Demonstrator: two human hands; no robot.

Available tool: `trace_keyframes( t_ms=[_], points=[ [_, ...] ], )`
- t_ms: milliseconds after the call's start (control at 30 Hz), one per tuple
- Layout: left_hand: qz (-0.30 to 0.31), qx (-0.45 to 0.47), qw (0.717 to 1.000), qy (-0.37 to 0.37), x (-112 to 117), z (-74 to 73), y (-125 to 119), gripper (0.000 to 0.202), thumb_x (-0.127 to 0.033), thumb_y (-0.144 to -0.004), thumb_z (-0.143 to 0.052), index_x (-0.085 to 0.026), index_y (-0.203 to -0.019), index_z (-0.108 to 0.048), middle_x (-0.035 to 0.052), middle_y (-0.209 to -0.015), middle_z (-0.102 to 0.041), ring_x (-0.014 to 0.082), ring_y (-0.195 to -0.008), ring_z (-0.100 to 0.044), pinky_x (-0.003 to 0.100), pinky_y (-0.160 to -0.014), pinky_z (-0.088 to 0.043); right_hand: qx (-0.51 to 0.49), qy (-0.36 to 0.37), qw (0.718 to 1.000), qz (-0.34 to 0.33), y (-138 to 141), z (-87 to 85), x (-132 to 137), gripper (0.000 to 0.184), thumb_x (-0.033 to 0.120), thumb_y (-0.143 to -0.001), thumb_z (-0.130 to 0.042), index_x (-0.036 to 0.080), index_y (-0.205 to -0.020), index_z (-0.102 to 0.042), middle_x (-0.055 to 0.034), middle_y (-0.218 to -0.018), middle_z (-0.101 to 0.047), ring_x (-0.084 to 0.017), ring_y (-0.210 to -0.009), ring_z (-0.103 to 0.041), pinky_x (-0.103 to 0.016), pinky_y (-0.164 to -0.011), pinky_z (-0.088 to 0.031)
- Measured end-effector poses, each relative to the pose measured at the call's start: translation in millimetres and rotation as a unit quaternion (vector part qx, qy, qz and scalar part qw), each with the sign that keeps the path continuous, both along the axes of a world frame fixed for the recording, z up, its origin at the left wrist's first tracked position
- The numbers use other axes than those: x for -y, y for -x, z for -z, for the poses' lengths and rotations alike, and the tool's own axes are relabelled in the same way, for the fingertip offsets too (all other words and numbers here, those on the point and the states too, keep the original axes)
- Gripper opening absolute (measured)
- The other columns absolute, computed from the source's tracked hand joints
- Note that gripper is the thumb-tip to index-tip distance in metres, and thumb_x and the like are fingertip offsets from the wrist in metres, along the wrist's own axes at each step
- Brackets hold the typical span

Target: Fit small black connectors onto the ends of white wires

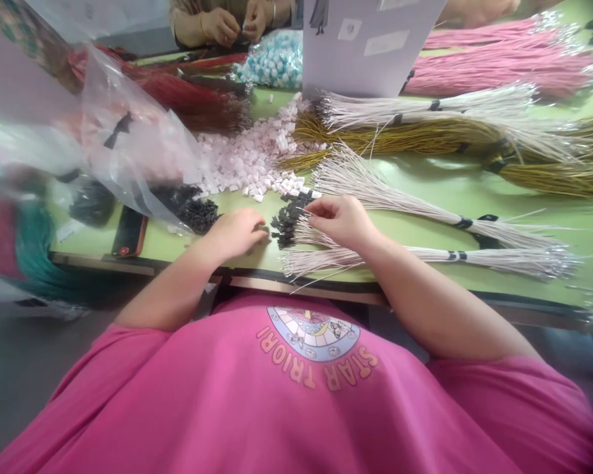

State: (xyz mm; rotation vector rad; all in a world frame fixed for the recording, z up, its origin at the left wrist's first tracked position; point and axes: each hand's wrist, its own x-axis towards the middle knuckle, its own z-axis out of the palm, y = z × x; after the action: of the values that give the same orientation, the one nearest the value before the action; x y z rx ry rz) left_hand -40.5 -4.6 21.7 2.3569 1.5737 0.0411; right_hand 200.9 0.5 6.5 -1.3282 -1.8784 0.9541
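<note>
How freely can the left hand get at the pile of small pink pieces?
Probably yes: the left hand lies near the pink pieces, with only bare green table between them; the plastic bag sits beside, not across.

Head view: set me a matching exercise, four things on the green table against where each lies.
Things:
1 white wire bundle
2 pale pink connector pile
3 pink wire bundles
4 phone

Places:
A far right corner
B near left edge, beside the plastic bag
C under the right hand
D middle of the table

Pairs: 1-C, 2-D, 3-A, 4-B
</note>
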Motion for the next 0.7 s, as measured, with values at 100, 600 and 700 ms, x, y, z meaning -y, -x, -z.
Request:
trace_keyframes(
  t_ms=[100,600,700],
  points=[
    [0.009,-0.013,1.0,-0.009,2.1,11.0,-1.5,0.015,-0.025,-0.079,-0.056,-0.019,-0.084,-0.069,0.0082,-0.09,-0.059,0.024,-0.087,-0.056,0.036,-0.076,-0.044,-0.014,0.004,1.0,-0.009,2.2,-0.6,3.1,0.023,0.028,-0.07,-0.059,0.015,-0.084,-0.073,-0.0024,-0.068,-0.066,-0.012,-0.061,-0.054,-0.026,-0.06,-0.041],
    [-0.088,0.409,0.892,0.168,9.5,-1.5,-36.2,0.015,-0.025,-0.087,-0.05,-0.018,-0.093,-0.062,-0.0003,-0.065,-0.056,0.0086,-0.054,-0.05,0.022,-0.051,-0.042,-0.012,-0.062,0.998,-0.028,2.8,1.4,8.3,0.016,0.021,-0.071,-0.055,0.015,-0.067,-0.069,-0.0003,-0.062,-0.062,-0.01,-0.058,-0.051,-0.023,-0.058,-0.036],
    [-0.117,0.489,0.834,0.226,8.3,6.5,-45.4,0.013,-0.026,-0.085,-0.055,-0.016,-0.091,-0.062,-0.0011,-0.063,-0.055,0.006,-0.049,-0.047,0.019,-0.046,-0.039,0.005,-0.103,0.994,-0.03,2.6,3.1,9.2,0.015,0.019,-0.069,-0.055,0.016,-0.066,-0.069,-0.0007,-0.063,-0.063,-0.01,-0.059,-0.051,-0.023,-0.058,-0.036]
  ],
)
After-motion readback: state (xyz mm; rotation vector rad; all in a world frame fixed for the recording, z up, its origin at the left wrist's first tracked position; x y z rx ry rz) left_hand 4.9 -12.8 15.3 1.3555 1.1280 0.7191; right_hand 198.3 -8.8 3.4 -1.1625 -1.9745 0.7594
